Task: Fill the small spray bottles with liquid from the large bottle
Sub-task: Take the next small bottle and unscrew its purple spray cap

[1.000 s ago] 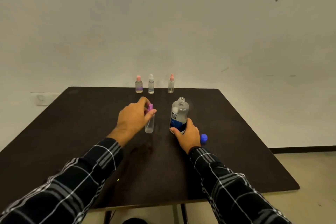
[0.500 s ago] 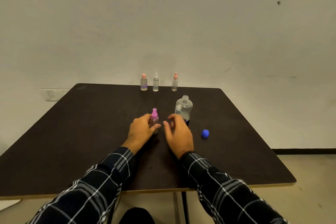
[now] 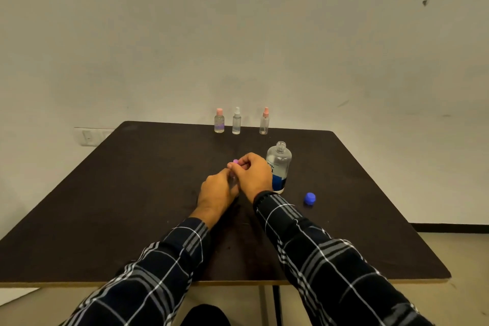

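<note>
A small clear spray bottle with a purple top [image 3: 235, 162] stands mid-table, mostly hidden by my hands. My left hand [image 3: 217, 192] wraps its body. My right hand [image 3: 251, 173] pinches the purple top from above. The large clear bottle with a blue label [image 3: 278, 164] stands uncapped just right of my right hand. Its blue cap [image 3: 309, 198] lies on the table to the right.
Three small spray bottles stand in a row at the dark table's [image 3: 119, 193] far edge: a pink-capped one [image 3: 219, 122], a white-topped one [image 3: 236, 122] and a pink-topped one [image 3: 264, 122]. The wall is right behind them.
My right hand let go of the large bottle and moved left onto the small bottle's purple top. My left hand slid down from the top to grip the bottle's body.
</note>
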